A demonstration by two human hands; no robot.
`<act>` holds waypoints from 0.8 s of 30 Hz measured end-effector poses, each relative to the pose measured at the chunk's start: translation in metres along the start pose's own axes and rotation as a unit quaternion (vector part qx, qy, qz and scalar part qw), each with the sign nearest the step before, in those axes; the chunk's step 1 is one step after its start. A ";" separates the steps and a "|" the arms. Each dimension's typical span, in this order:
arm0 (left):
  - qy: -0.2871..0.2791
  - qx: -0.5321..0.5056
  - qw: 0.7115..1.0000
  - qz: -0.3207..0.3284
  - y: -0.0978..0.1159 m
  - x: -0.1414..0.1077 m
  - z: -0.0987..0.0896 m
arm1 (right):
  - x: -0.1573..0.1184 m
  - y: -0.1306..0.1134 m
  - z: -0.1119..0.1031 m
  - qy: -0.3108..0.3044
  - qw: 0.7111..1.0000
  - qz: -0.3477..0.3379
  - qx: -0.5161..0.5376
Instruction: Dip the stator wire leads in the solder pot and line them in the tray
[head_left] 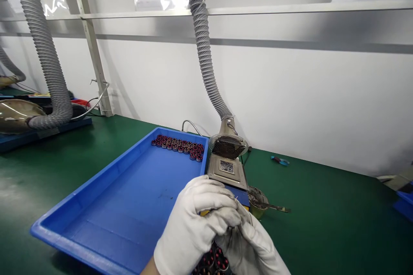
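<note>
My left hand, in a white glove, is closed, its fingertips curled together against the other hand. My right hand, gloved as well, has its fingers bent and pressed close to the left. Whatever they hold between them is hidden by the gloves. Below the hands, several small round black-and-red parts show at the lower edge. Just beyond the fingers stands a metal heated pot with a square opening of silvery, rough-looking material. A blue tray lies to the left, with rows of similar round parts at its far end.
A fume hood on a grey ribbed hose hangs right behind the pot. To the pot's right is a small cup with a flat-handled tool across it. Blue-handled cutters lie on the green table.
</note>
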State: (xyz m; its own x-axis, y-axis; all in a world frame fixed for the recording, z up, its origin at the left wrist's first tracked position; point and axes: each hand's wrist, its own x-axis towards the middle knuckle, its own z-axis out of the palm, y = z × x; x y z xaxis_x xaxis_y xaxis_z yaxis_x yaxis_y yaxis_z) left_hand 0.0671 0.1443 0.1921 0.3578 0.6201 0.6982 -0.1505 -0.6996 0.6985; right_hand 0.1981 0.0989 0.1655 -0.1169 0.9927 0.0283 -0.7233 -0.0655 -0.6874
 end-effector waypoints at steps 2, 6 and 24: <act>0.044 -0.031 0.999 -0.005 0.000 0.001 0.001 | -0.002 0.000 0.001 -0.017 0.999 0.016 0.026; 0.123 -0.095 0.984 -0.083 0.001 -0.002 -0.008 | -0.009 -0.003 0.005 -0.043 0.997 0.034 0.062; -0.101 -0.040 0.994 0.012 -0.002 0.004 -0.012 | -0.010 -0.002 -0.007 0.000 1.000 0.026 -0.004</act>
State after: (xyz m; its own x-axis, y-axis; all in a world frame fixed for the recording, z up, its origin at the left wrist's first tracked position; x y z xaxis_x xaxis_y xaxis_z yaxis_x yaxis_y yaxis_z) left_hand 0.0577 0.1521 0.1954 0.5291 0.5141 0.6750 -0.2316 -0.6778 0.6978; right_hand 0.2054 0.0902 0.1609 -0.1536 0.9881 -0.0072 -0.7107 -0.1156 -0.6939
